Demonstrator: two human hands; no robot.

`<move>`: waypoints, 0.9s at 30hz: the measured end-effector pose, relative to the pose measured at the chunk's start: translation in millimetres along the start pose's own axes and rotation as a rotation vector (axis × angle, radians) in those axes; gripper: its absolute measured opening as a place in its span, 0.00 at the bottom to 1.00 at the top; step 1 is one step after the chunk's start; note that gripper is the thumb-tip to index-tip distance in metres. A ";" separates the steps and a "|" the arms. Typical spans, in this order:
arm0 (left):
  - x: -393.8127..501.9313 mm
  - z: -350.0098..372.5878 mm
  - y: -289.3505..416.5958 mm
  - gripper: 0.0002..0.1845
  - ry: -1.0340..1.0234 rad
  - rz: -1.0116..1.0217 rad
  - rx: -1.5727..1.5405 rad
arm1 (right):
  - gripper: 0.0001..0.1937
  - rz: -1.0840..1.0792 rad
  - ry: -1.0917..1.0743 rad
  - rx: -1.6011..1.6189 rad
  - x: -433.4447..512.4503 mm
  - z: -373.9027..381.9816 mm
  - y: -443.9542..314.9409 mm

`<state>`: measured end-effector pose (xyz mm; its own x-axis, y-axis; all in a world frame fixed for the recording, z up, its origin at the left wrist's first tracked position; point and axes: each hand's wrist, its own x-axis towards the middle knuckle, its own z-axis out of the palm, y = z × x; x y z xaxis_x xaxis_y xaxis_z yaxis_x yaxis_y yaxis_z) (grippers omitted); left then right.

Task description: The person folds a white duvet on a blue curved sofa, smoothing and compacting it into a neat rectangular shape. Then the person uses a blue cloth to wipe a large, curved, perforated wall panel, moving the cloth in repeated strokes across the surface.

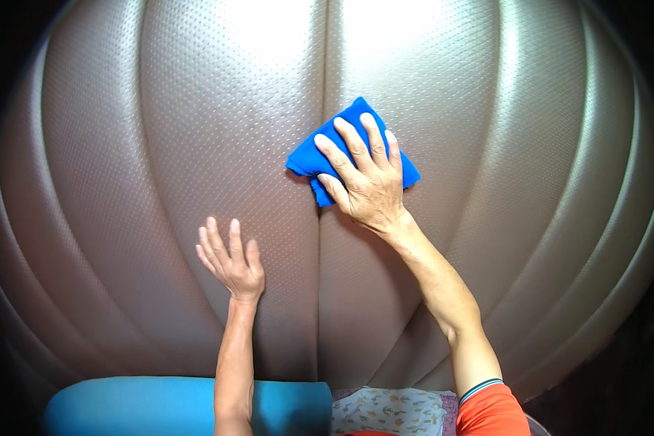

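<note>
My right hand [368,177] presses a folded blue cloth [313,152] against a padded headboard [234,152], over its central vertical seam. The fingers are spread across the cloth, and one ragged corner hangs out below the thumb. Lower and to the left, my left hand [232,261] holds nothing, its fingers apart. It is in front of the headboard's surface; whether the palm touches it cannot be told. The headboard is brownish and shiny, dotted with small dimples and divided into tall vertical panels.
A light blue rolled or cylindrical bolster [141,403] lies along the headboard's foot at the lower left, beneath my left forearm. Right of it is a white cloth [398,406] with a cactus print, on a purplish textile [450,409]. Dark areas frame both sides.
</note>
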<state>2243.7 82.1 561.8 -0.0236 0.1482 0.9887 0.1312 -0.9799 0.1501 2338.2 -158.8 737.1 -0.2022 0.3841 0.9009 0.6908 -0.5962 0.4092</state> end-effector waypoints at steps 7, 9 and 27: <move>-2.7 0.1 -8.7 0.26 0.032 0.007 0.003 | 0.34 -0.193 -0.134 0.137 -5.1 39.2 -54.0; -1.5 -0.2 -6.1 0.26 0.014 0.010 -0.014 | 0.35 -0.259 -0.176 0.144 -17.8 46.2 -64.8; -32.6 -8.1 -54.0 0.25 -0.061 0.101 -0.077 | 0.29 -0.308 -0.284 0.083 -119.0 66.3 -120.3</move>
<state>2229.3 129.1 521.4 0.0469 0.0541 0.9974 0.0532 -0.9973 0.0515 2325.2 -86.1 571.0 -0.2161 0.7212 0.6581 0.6843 -0.3690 0.6290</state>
